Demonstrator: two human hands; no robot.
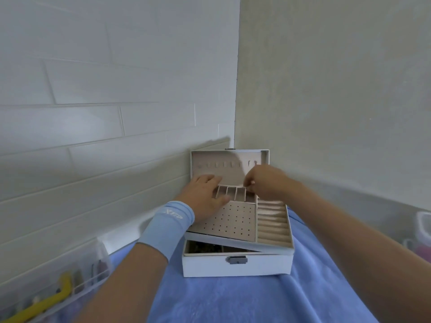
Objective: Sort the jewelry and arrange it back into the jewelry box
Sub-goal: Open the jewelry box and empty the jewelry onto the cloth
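A white jewelry box (238,266) stands open on a blue cloth, its lid (224,163) upright against the wall corner. Its beige upper tray (233,223) sits tilted and skewed on the base, showing a dark lower compartment (205,248) with jewelry inside. My left hand (205,197) rests with straight fingers on the tray's left back part, beside the small divided compartments (231,193). My right hand (265,183) hovers over the tray's back right compartment with fingers curled; whether the fingertips pinch something small I cannot tell.
A clear plastic organizer (58,283) with a yellow item lies at the lower left against the tiled wall. Another clear container (422,231) stands at the right edge. The blue cloth (233,299) covers the surface in front of the box.
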